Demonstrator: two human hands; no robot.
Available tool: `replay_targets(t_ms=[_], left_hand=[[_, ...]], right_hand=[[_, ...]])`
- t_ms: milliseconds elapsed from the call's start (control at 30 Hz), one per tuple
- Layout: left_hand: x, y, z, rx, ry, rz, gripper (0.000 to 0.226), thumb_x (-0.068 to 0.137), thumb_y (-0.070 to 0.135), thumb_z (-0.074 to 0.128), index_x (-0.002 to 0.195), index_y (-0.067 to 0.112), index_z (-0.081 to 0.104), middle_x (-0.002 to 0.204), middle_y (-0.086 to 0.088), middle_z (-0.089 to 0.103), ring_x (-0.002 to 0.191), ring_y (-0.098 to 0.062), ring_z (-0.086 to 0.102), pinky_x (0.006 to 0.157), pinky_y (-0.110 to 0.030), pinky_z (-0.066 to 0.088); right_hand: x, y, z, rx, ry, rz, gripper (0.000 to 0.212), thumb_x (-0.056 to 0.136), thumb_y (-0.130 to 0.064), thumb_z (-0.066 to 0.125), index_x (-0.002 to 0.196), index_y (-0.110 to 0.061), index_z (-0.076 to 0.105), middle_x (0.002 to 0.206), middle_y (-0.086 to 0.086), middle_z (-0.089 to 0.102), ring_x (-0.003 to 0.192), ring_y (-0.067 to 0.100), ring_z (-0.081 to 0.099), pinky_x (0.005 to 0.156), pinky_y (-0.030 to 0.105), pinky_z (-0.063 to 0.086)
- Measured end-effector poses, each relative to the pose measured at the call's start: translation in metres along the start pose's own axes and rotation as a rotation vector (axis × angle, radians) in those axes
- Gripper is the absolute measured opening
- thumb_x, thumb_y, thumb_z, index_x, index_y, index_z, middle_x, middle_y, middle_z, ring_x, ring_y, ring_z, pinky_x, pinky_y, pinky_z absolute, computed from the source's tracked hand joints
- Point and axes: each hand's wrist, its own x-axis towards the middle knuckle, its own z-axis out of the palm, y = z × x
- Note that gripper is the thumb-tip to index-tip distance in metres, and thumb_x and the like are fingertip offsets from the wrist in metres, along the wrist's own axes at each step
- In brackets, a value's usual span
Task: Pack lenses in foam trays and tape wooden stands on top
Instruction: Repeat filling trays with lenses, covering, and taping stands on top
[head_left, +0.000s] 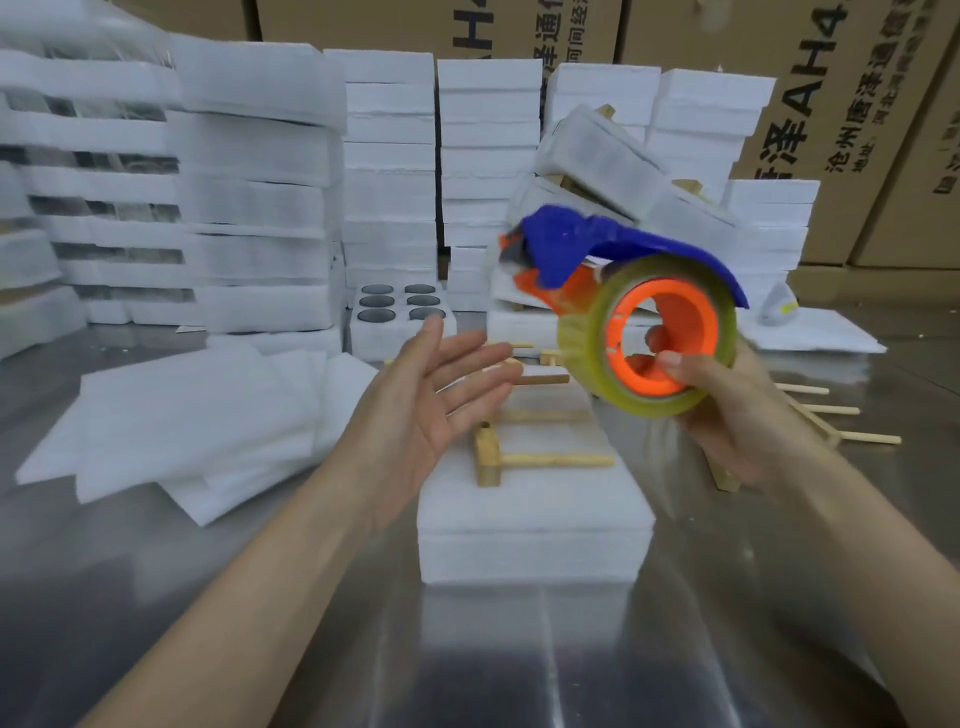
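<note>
- The right hand (737, 410) holds a tape dispenser (597, 249) that is blue and orange. Its fingers curl into the orange middle of the tape roll (576, 343).
- The dispenser is up in the air, over the far end of a closed foam tray (530, 525).
- The left hand (431, 395) is wide open. Its fingers are straight and the palm faces the tape. It holds nothing and is above the tray's left side.
- The closed foam tray lies on the shiny metal table (519, 675), in the middle, near the person.
- A wooden stand (491, 457) lies flat on top of this tray. Its thin sticks point to the right.
- Farther back sits an open foam tray (363, 340). It shows 6 round lenses (376, 301) in its holes.
- Flat foam sheets (171, 415) lie in a pile on the left.
- More wooden stands (826, 410) lie on the table at the right.
- Tall stacks of foam trays (389, 156) stand behind, with brown cardboard boxes (857, 104) behind them.
</note>
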Motion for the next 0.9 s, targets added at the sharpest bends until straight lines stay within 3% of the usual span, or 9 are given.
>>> replay_targets(t_ms=[100, 267, 400, 533, 600, 667, 767, 833, 900], left_hand=[[-0.002, 0.0, 0.002, -0.038, -0.053, -0.061, 0.064, 0.079, 0.05, 0.054, 0.12, 0.001, 0.055, 0.109, -0.019, 0.071, 0.103, -0.028, 0.069, 0.077, -0.029, 0.059], [-0.003, 0.002, 0.001, -0.109, -0.081, -0.046, 0.038, 0.091, 0.034, 0.053, 0.114, 0.004, 0.06, 0.111, -0.018, 0.07, 0.103, -0.03, 0.069, 0.08, -0.032, 0.059], [-0.007, 0.005, 0.003, 0.023, -0.064, -0.011, 0.028, 0.1, 0.009, 0.039, 0.11, -0.005, 0.062, 0.112, -0.023, 0.068, 0.101, -0.029, 0.069, 0.076, -0.029, 0.059], [-0.014, 0.019, 0.01, 0.262, -0.055, 0.018, 0.029, 0.1, 0.008, 0.039, 0.102, -0.006, 0.065, 0.094, -0.019, 0.074, 0.08, -0.022, 0.074, 0.063, -0.023, 0.058], [-0.017, 0.024, 0.013, 0.295, -0.083, 0.049, 0.031, 0.098, 0.007, 0.041, 0.092, -0.002, 0.07, 0.087, -0.017, 0.075, 0.078, -0.021, 0.074, 0.062, -0.023, 0.057], [-0.02, 0.032, 0.014, 0.291, -0.093, 0.098, 0.031, 0.09, 0.007, 0.048, 0.077, 0.003, 0.076, 0.082, -0.014, 0.075, 0.076, -0.021, 0.074, 0.062, -0.022, 0.057], [-0.023, 0.057, -0.004, 0.187, -0.01, 0.221, 0.029, 0.079, 0.01, 0.052, 0.067, 0.003, 0.077, 0.079, -0.014, 0.075, 0.076, -0.02, 0.074, 0.065, -0.019, 0.057], [-0.021, 0.074, -0.026, 0.112, 0.14, 0.261, 0.041, 0.088, 0.006, 0.047, 0.058, 0.004, 0.075, 0.073, -0.01, 0.075, 0.073, -0.016, 0.074, 0.064, -0.015, 0.055], [-0.019, 0.076, -0.04, 0.193, 0.278, 0.223, 0.049, 0.094, 0.007, 0.042, 0.057, 0.004, 0.075, 0.067, -0.008, 0.074, 0.065, -0.014, 0.073, 0.059, -0.014, 0.054]], right_hand=[[-0.003, 0.003, 0.002, -0.125, -0.055, -0.028, 0.055, 0.065, -0.002, 0.067, 0.117, -0.013, 0.054, 0.092, -0.004, 0.067, 0.084, 0.015, 0.069, 0.069, 0.025, 0.055], [-0.004, 0.008, 0.003, -0.327, -0.108, -0.078, 0.07, 0.059, -0.006, 0.075, 0.125, -0.015, 0.053, 0.104, 0.0, 0.069, 0.098, 0.018, 0.066, 0.078, 0.027, 0.054], [-0.002, 0.009, 0.0, -0.306, -0.086, -0.126, 0.063, 0.059, 0.0, 0.068, 0.116, -0.022, 0.057, 0.098, -0.006, 0.07, 0.092, 0.011, 0.066, 0.073, 0.021, 0.053], [-0.001, 0.0, -0.009, -0.331, -0.053, -0.179, 0.085, 0.052, -0.004, 0.075, 0.126, -0.034, 0.047, 0.117, -0.006, 0.065, 0.108, 0.019, 0.064, 0.077, 0.03, 0.056], [0.0, -0.004, -0.01, -0.344, -0.066, -0.224, 0.088, 0.053, -0.012, 0.078, 0.128, -0.04, 0.043, 0.122, -0.007, 0.063, 0.109, 0.02, 0.064, 0.077, 0.031, 0.057], [0.003, -0.007, -0.013, -0.358, -0.055, -0.253, 0.087, 0.061, -0.006, 0.079, 0.128, -0.043, 0.039, 0.119, -0.006, 0.065, 0.106, 0.019, 0.066, 0.074, 0.029, 0.057], [0.006, -0.013, -0.032, -0.348, 0.066, -0.263, 0.089, 0.066, 0.014, 0.067, 0.128, -0.04, 0.035, 0.107, -0.008, 0.071, 0.097, 0.015, 0.069, 0.074, 0.029, 0.058], [0.002, -0.019, -0.049, -0.307, 0.199, -0.268, 0.083, 0.067, 0.016, 0.063, 0.125, -0.037, 0.035, 0.101, -0.016, 0.071, 0.094, 0.01, 0.069, 0.073, 0.029, 0.059], [-0.002, -0.02, -0.061, -0.291, 0.309, -0.257, 0.073, 0.073, 0.016, 0.059, 0.12, -0.036, 0.037, 0.093, -0.021, 0.071, 0.086, 0.006, 0.07, 0.066, 0.026, 0.059]])
